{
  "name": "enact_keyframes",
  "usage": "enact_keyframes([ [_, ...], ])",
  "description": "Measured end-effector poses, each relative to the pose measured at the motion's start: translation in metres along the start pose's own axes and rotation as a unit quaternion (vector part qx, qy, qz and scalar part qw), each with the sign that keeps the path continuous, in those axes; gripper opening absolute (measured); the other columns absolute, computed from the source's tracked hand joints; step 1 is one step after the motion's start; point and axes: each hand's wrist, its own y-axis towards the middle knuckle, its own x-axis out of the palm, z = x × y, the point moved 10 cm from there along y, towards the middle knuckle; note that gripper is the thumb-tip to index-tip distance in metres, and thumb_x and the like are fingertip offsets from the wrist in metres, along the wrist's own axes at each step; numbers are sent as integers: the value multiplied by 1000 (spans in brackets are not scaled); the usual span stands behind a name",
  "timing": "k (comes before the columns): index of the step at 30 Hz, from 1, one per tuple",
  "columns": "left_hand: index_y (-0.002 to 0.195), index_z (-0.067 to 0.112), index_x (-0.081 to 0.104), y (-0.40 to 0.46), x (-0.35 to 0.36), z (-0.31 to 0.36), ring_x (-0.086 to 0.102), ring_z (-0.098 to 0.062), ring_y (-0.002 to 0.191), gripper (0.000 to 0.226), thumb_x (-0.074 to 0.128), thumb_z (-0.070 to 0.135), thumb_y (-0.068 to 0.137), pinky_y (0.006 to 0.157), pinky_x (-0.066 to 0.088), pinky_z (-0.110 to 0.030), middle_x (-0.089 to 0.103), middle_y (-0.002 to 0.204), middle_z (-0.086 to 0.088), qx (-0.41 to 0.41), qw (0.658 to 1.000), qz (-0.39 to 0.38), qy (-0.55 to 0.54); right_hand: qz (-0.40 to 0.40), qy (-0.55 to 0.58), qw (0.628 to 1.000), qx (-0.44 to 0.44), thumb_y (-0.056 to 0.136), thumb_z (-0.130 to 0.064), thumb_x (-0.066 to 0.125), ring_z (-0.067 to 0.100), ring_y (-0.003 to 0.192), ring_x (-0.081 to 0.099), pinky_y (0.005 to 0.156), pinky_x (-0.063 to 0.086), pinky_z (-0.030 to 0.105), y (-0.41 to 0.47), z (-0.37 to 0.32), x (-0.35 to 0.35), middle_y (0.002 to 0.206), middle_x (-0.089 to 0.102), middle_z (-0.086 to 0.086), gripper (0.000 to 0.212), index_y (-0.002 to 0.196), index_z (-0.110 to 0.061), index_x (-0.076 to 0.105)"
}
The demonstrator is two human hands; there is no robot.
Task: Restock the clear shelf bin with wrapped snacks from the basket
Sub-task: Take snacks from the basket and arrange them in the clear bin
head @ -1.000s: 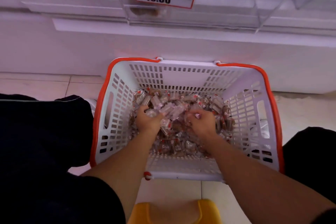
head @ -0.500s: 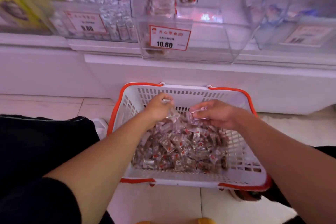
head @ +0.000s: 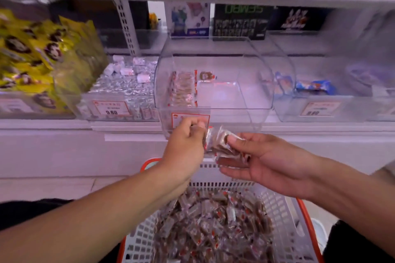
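We count two hands, left [head: 185,143] and right [head: 259,159], one basket [head: 277,209] heaped with more snacks [head: 213,224] than we can number, one clear bin [head: 213,83], and three price tags [head: 111,108] that we can make out.

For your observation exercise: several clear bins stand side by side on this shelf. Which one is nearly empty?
The middle clear bin, directly above the hands: only a few wrapped snacks at its left side. The left neighbour is heaped with silvery sweets.
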Motion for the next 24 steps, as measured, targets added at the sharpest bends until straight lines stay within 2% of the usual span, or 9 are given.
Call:
enact_keyframes([
  [2, 99, 21, 62, 2, 7, 8, 60, -22, 85, 22, 41, 19, 107, 66, 52, -30, 67, 95, -12, -16, 997, 15, -77, 34, 29, 998, -45, 85, -15, 64, 28, 99, 64, 81, 60, 36, 0, -14, 2, 120, 65, 28, 48, 127, 7, 53],
  [5, 99, 20, 62, 5, 13, 19, 64, -15, 76, 25, 40, 29, 107, 61, 53, -24, 67, 88, -5, -43, 980, 5, -195, 78, 55, 991, -96, 86, -13, 64, 28, 94, 69, 75, 61, 34, -3, -27, -1, 117, 66, 27, 38, 119, 2, 54],
  [9, 115, 20, 59, 2, 22, 27, 65, -23, 102, 33, 43, 46, 102, 97, 52, -46, 67, 107, -6, -50, 969, -18, -240, 99, 52, 984, -139, 77, -18, 69, 26, 92, 73, 77, 60, 34, -5, -28, 6, 111, 71, 20, 54, 128, -9, 51],
  [11, 121, 28, 56, -4, 28, 31, 66, -24, 102, 38, 46, 54, 97, 98, 51, -49, 68, 108, -5, -36, 972, -45, -228, 97, 38, 982, -159, 77, -19, 70, 26, 95, 72, 77, 60, 31, -5, -28, 13, 110, 72, 18, 53, 127, -10, 53],
  [14, 124, 28, 53, -10, 32, 41, 64, -25, 110, 53, 45, 65, 87, 99, 50, -45, 65, 121, -10, -6, 974, -81, -212, 107, -30, 971, -212, 75, -14, 72, 20, 83, 71, 70, 58, 25, -9, -44, 10, 103, 74, 13, 47, 120, -10, 58],
  [16, 123, 21, 53, -7, 26, 46, 68, -24, 102, 61, 50, 64, 80, 87, 55, -41, 68, 116, -16, -7, 972, -79, -219, 115, -181, 938, -274, 78, -7, 74, 16, 80, 72, 70, 57, 22, -18, -71, 11, 98, 73, 3, 44, 118, -15, 58],
  [18, 117, 18, 58, -5, 21, 50, 72, -22, 87, 57, 58, 62, 81, 72, 58, -34, 74, 103, -11, -37, 970, -91, -223, 107, -343, 872, -331, 80, -2, 75, 12, 85, 72, 76, 57, 22, -27, -91, 21, 100, 71, -3, 48, 120, -19, 56],
  [22, 124, 7, 64, -7, 28, 50, 71, -26, 101, 58, 57, 53, 90, 84, 58, -35, 73, 113, -15, -80, 968, -136, -195, 121, -479, 772, -399, 81, -9, 78, 6, 100, 66, 88, 50, 17, -35, -95, 32, 111, 64, -12, 62, 134, -23, 49],
  [24, 121, 5, 67, -8, 29, 51, 70, -27, 105, 51, 57, 48, 93, 89, 56, -35, 73, 112, -15, -78, 966, -127, -209, 131, -496, 750, -417, 83, -15, 77, 7, 109, 61, 94, 46, 17, -35, -93, 34, 118, 59, -13, 65, 139, -23, 44],
])
